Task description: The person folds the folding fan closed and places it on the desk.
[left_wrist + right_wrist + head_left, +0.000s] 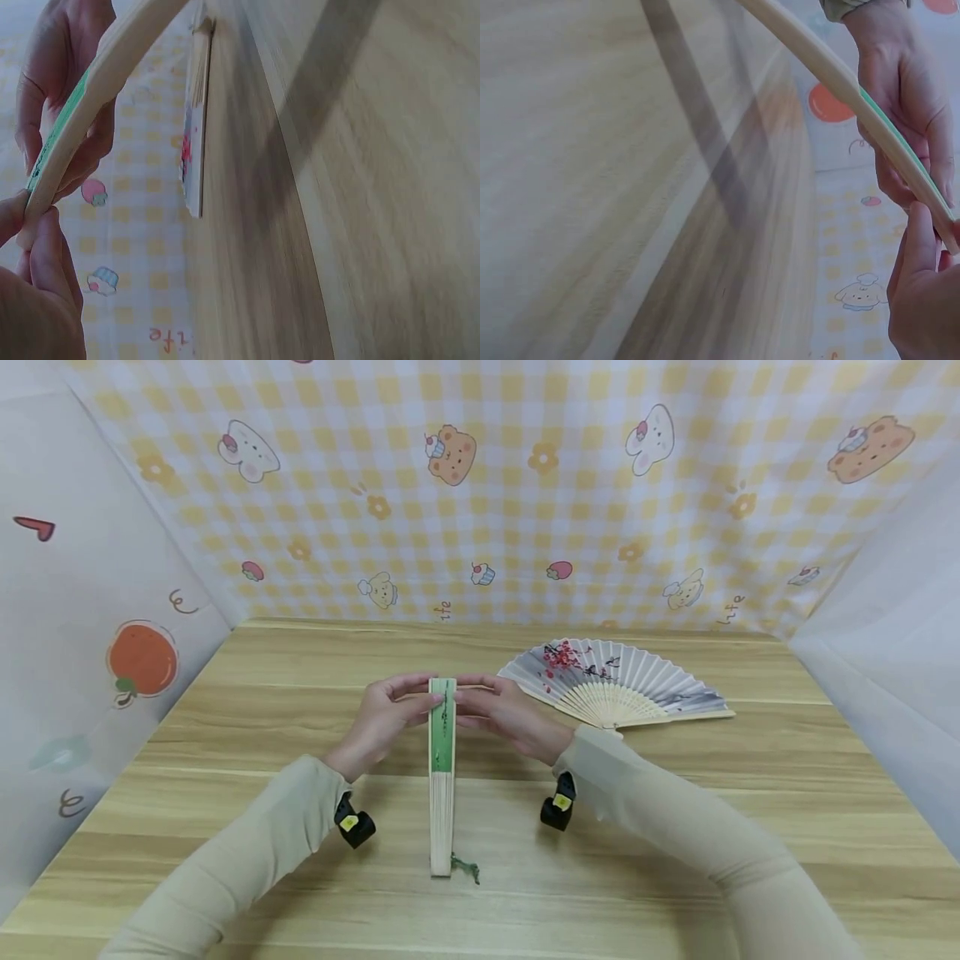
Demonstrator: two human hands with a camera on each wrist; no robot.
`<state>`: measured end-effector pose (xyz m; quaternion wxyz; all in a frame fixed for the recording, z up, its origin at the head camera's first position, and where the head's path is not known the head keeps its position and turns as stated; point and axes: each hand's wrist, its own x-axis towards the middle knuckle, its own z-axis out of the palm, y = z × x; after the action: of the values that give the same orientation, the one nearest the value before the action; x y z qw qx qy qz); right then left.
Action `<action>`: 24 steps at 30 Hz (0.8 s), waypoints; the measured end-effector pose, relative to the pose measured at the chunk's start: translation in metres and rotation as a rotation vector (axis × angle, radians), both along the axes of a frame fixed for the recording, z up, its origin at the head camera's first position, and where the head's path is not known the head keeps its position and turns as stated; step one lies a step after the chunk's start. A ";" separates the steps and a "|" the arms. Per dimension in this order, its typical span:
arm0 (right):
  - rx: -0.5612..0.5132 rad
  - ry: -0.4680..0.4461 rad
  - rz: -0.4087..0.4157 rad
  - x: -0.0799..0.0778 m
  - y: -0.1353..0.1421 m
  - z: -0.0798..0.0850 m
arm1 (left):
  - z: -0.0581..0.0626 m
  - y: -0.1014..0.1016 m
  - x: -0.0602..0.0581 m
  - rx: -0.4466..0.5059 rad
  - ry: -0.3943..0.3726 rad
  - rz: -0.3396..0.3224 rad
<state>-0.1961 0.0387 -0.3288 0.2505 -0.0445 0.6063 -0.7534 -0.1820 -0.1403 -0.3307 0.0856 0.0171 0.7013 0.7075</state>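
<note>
A folded hand fan (pixel 442 747), green at its far part with bare pale ribs nearer me, is held lengthwise in front of me. My left hand (pixel 377 720) pinches the far end from the left, thumb on the green face. From the right, my right hand (pixel 519 720) pinches the same end, thumb also on top. Both wrist views show the folded fan (pixel 82 112) raised above the tabletop, its outer guard curving up. A short green cord (pixel 467 867) hangs at the near end. The fan's underside is hidden in the head view.
A spread grey-white fan (pixel 637 681) with red blossoms lies behind my right hand, its pivot toward me. The wooden table (pixel 300 910) ends at a yellow checked cloth (pixel 495 518) at the back. White printed cloth (pixel 75 610) walls the left side.
</note>
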 end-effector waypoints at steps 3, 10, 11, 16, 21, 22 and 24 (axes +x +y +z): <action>-0.009 -0.030 -0.015 -0.008 -0.008 -0.002 | -0.003 -0.005 -0.007 -0.015 -0.012 0.026; 0.014 -0.041 -0.017 -0.025 -0.022 -0.008 | -0.006 -0.014 -0.018 -0.077 -0.066 0.074; 0.018 -0.044 -0.018 -0.026 -0.023 -0.009 | -0.006 -0.015 -0.020 -0.081 -0.069 0.078; 0.008 -0.070 -0.040 -0.033 -0.029 -0.016 | -0.012 -0.019 -0.027 -0.098 -0.070 0.074; 0.012 -0.083 -0.047 -0.041 -0.033 -0.024 | -0.017 -0.022 -0.033 -0.108 -0.095 0.053; 0.016 -0.087 -0.042 -0.043 -0.033 -0.025 | -0.018 -0.022 -0.035 -0.112 -0.104 0.051; 0.029 -0.096 -0.031 -0.048 -0.033 -0.028 | -0.020 -0.023 -0.038 -0.126 -0.118 0.046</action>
<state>-0.2438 0.0059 -0.3568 0.2681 0.0046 0.6050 -0.7497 -0.2202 -0.1632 -0.3511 0.1115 -0.0463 0.7385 0.6634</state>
